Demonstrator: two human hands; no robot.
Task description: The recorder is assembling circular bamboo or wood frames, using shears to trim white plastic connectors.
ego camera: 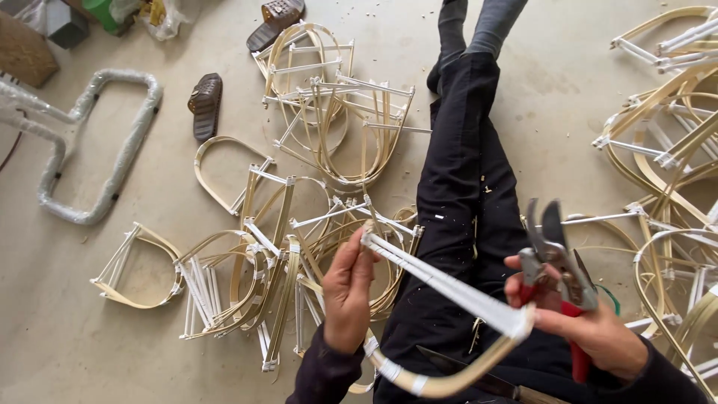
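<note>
The left hand [348, 295] grips the pale D-shaped bamboo frame [449, 292], its white bars running from ten to four o'clock toward the right hand [591, 322], which holds open red-handled metal shears [557, 258] just beside it.

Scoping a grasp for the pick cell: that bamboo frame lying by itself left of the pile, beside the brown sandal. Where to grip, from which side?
Probably the curved bow of the lone bamboo frame, coming from above on its left side. It lies flat on the concrete floor with bare floor to the left, while its straight end with the white-taped crossbars runs into the pile of frames, so that end is crowded. The bow is a thin flat strip, so pinch across its width.
</note>
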